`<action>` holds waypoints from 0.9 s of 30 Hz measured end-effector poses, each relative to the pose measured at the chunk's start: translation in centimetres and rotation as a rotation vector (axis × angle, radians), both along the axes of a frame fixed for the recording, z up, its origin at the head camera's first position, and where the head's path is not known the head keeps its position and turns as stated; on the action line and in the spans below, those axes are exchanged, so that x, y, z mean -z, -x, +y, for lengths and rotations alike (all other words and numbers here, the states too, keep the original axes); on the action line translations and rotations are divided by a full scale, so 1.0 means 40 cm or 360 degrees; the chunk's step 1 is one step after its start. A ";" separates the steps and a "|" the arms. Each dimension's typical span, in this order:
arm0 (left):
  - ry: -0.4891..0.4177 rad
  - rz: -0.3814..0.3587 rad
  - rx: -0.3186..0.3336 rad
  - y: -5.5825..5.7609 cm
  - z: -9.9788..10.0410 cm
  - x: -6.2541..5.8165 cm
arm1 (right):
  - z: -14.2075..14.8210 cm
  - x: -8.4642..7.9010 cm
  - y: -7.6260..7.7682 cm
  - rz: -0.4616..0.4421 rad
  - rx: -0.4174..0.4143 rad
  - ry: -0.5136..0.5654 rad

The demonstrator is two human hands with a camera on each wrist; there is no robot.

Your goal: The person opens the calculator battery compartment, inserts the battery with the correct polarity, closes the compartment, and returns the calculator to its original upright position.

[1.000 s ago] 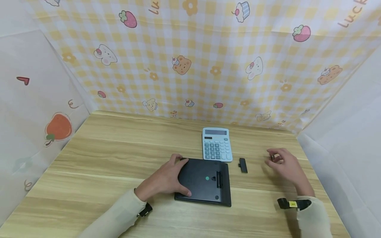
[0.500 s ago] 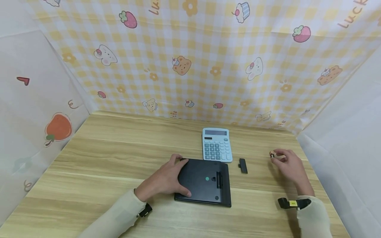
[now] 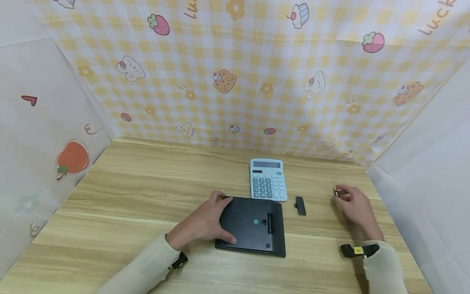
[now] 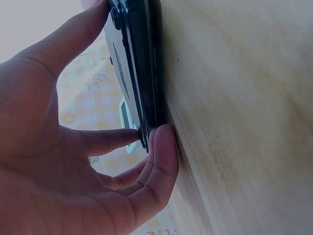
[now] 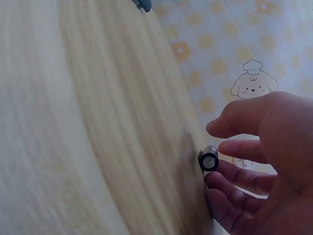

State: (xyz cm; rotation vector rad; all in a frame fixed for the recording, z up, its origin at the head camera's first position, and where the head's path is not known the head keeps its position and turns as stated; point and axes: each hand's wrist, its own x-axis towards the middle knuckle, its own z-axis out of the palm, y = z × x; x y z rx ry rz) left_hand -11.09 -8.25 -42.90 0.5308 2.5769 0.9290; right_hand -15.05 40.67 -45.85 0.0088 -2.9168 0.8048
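My left hand (image 3: 206, 220) grips the left end of a black calculator (image 3: 240, 218) lying face down, thumb near one long side and fingers at the opposite one. In the head view its long narrow battery compartment (image 3: 271, 223) is uncovered; its face is hidden. At the table's right, my right hand (image 3: 354, 204) is around a small cylindrical battery (image 5: 209, 159). The right wrist view shows the thumb apart from the battery and the other fingers close beside it. Between calculator and right hand lies a small black battery cover (image 3: 300, 206).
A light blue calculator (image 3: 268, 179) lies face up just behind the black one. The wooden table (image 3: 139, 192) meets a yellow checked cloth (image 3: 257, 81) at the back, with white cloth at both sides.
The right hand has shifted slightly to the right, and the battery shows more clearly at its fingertips. The left hand and black calculator have stayed put.
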 end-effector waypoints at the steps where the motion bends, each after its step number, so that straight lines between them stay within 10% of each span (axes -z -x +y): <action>1: 0.0003 -0.0001 0.0000 0.000 0.000 0.000 | -0.001 0.002 0.001 0.0006 0.0000 -0.0006; 27: 0.0011 -0.0009 -0.0013 0.003 0.000 0.008 | -0.011 0.004 0.005 0.0020 0.0105 -0.0009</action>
